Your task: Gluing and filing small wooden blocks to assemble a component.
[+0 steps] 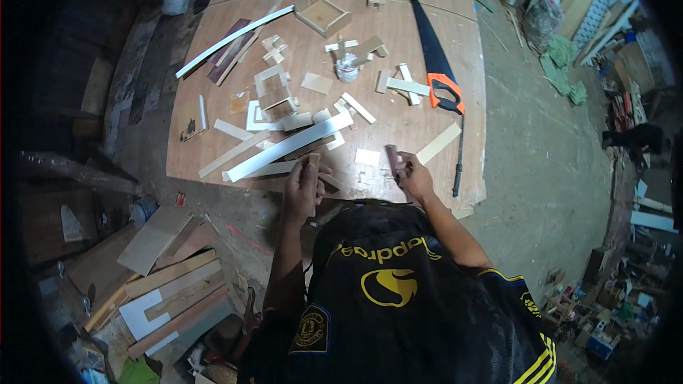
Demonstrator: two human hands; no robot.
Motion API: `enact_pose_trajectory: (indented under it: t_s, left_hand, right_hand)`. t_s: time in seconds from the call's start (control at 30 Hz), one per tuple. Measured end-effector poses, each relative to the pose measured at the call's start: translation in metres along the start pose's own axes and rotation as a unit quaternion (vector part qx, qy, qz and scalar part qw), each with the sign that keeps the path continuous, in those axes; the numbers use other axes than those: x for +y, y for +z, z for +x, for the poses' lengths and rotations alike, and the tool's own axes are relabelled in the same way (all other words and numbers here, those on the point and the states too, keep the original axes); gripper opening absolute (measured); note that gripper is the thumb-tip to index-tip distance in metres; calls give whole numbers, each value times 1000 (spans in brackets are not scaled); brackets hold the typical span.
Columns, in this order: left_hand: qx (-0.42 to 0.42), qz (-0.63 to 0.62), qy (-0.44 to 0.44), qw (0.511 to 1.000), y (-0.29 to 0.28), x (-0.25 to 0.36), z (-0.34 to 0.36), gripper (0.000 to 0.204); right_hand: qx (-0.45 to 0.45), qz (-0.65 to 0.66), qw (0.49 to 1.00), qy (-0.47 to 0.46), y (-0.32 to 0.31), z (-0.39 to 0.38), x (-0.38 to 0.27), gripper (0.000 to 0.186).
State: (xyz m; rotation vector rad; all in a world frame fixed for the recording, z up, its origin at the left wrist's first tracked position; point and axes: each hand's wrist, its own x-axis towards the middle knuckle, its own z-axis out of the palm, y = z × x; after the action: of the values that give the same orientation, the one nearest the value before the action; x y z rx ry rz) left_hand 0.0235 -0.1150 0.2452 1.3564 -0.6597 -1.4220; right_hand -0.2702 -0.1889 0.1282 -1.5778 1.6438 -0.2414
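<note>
My left hand (pixel 302 188) is closed around a narrow, light brown wooden strip (pixel 313 171) at the table's near edge. A long white strip (pixel 287 146) lies just beyond it over other loose pieces. My right hand (pixel 415 178) grips a short, darker brown wooden piece (pixel 390 155), held tilted above the table. Between my hands lies a small white rectangle (pixel 368 156), and a pale plank (pixel 441 141) lies right of my right hand.
The wooden table (pixel 469 43) holds open boxes (pixel 274 89), scattered offcuts, a white jar (pixel 346 71) and an orange-handled saw (pixel 441 85). A dark rod (pixel 459 156) lies along the right side. Boards (pixel 160 242) lean at the lower left; more timber (pixel 565 0) stands at the upper right.
</note>
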Motion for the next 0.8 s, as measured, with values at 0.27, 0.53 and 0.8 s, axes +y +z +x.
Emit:
enact_pose_trajectory:
  t_s: [0.27, 0.53, 0.8]
  left_hand:
    - [17, 2, -35, 999, -18, -14, -1, 30]
    - [54, 32, -19, 998, -12, -23, -17, 28]
    - [62, 11, 48, 997, 35, -7, -37, 23]
  right_hand:
    - [131, 67, 985, -85, -8, -15, 17, 39]
    - [43, 174, 983, -45, -25, -10, 35, 30]
    - [34, 114, 990, -76, -64, 36, 82, 24]
